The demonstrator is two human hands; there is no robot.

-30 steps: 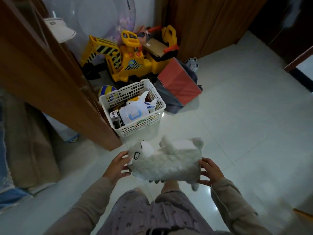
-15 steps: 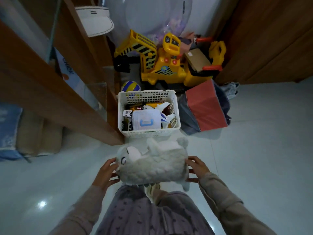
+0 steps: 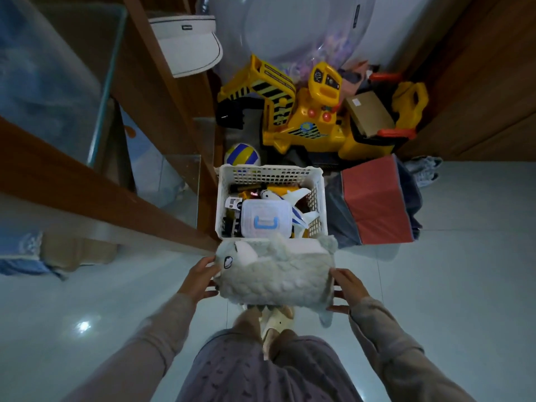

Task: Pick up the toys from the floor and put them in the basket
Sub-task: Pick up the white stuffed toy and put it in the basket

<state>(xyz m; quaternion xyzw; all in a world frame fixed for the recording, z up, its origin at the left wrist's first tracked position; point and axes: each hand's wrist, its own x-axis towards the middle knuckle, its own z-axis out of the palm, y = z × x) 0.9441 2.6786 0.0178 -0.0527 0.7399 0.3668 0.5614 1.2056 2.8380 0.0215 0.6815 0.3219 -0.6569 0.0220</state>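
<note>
A fluffy grey-white plush animal lies sideways in the air, held between both hands. My left hand presses its head end and my right hand presses its rear end. The plush overlaps the near rim of the white lattice basket, which stands on the floor just beyond it. Inside the basket are a clear plastic box with a blue handle, a white toy airplane and several smaller toys.
A wooden shelf unit with glass panels stands left of the basket. Behind it are a yellow ride-on excavator, a striped ball and a cardboard box. A red and grey folding bin lies right of the basket. Pale tiled floor spreads right.
I have come closer to the basket. The plush, still held between both hands, has moved forward and now reaches over the basket's near rim.
</note>
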